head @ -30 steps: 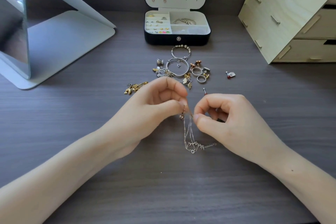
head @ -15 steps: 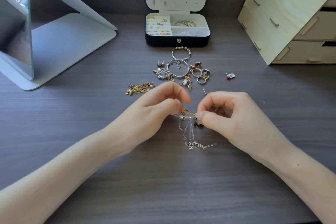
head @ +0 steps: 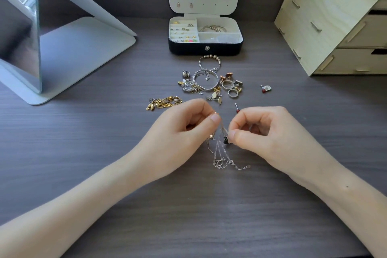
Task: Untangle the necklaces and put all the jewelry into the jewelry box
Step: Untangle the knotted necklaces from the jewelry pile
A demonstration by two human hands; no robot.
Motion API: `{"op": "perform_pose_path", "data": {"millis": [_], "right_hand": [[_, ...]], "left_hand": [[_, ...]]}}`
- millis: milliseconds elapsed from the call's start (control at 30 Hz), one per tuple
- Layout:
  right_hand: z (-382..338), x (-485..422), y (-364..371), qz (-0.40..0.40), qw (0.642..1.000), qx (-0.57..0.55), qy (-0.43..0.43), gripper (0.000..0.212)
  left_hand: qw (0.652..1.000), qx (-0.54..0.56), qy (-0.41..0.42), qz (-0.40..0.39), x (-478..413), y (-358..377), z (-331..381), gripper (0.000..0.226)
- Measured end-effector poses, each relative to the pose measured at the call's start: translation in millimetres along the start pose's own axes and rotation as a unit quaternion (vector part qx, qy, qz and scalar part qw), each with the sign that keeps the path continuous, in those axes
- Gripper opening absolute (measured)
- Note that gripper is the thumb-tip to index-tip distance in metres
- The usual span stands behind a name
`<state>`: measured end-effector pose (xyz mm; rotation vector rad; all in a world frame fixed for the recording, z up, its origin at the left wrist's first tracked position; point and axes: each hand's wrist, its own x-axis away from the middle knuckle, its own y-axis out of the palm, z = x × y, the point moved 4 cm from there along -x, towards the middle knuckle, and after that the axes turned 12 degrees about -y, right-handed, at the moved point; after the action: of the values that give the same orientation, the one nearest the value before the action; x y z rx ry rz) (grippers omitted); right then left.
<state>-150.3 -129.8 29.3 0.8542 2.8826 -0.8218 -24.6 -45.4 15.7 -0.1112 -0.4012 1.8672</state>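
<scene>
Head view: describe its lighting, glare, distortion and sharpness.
In the head view, daylight is soft and even, with faint shadows beside the forearms; the mirror reflects a bright patch at top left; wide-angle bending tilts the wooden drawer unit outward; the silver necklaces pinched between left hand and right hand look slightly soft, links hard to separate.

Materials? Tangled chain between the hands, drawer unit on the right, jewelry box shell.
Thin tangled silver-coloured necklace chain: likely polished metal, fine glinting links; alloy unclear.
Pale wooden drawer unit: seemingly unpainted plywood, matte, grain and slotted tabs visible.
Black rectangular jewelry box: smooth dark shell, possibly faux leather; shiny metal-looking snap.
</scene>
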Motion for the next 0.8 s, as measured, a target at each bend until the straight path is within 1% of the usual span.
{"op": "perform_pose_path", "data": {"millis": [67, 200, 267, 367, 433, 500, 533, 667, 733, 800], "right_hand": [[1.8, -0.2, -1.4, 0.004, 1.000, -0.003, 0.005, 0.011], [1.7, -1.0, -2.3, 0.002, 1.000, -0.002, 0.013, 0.012], [2.2, -1.2, -2.9, 0.006, 1.000, -0.004, 0.015, 0.013], [3.3, -1.7, -4.2, 0.012, 1.000, -0.008, 0.019, 0.015], [4.0, -2.0, -4.8, 0.014, 1.000, -0.006, 0.020, 0.014], [3.0, -1.9, -4.3, 0.011, 1.000, -0.008, 0.020, 0.010], [2.5, -2.0, -4.0, 0.009, 1.000, -0.012, 0.019, 0.007], [2.2, -1.9, -3.1, 0.012, 0.999, -0.029, 0.019, 0.007], [2.5, -1.6, -3.0, 0.019, 0.999, -0.040, 0.017, 0.004], [2.7, -1.2, -2.6, 0.025, 0.998, -0.054, 0.015, 0.007]], "left_hand": [[0.999, -0.033, 0.008, 0.011, 0.2, -0.4, 2.0, 0.033], [0.998, -0.063, 0.005, 0.027, 0.1, -1.1, 4.1, 0.035], [0.999, -0.047, -0.005, 0.019, 0.2, -1.4, 2.9, 0.033], [0.999, -0.023, -0.021, -0.010, 0.4, -1.2, 1.3, 0.012], [0.999, -0.043, -0.015, -0.005, 1.3, -1.2, 1.0, 0.021], [0.998, -0.060, -0.010, 0.016, 2.4, -0.9, 1.6, 0.025], [0.997, -0.067, -0.009, 0.030, 2.8, -1.0, 1.5, 0.023], [0.992, -0.100, 0.004, 0.081, 4.1, -1.8, 2.3, 0.009], [0.988, -0.117, 0.008, 0.104, 3.7, -3.0, 2.3, 0.014], [0.986, -0.124, -0.005, 0.115, 3.5, -3.5, 2.0, 0.018]]}}
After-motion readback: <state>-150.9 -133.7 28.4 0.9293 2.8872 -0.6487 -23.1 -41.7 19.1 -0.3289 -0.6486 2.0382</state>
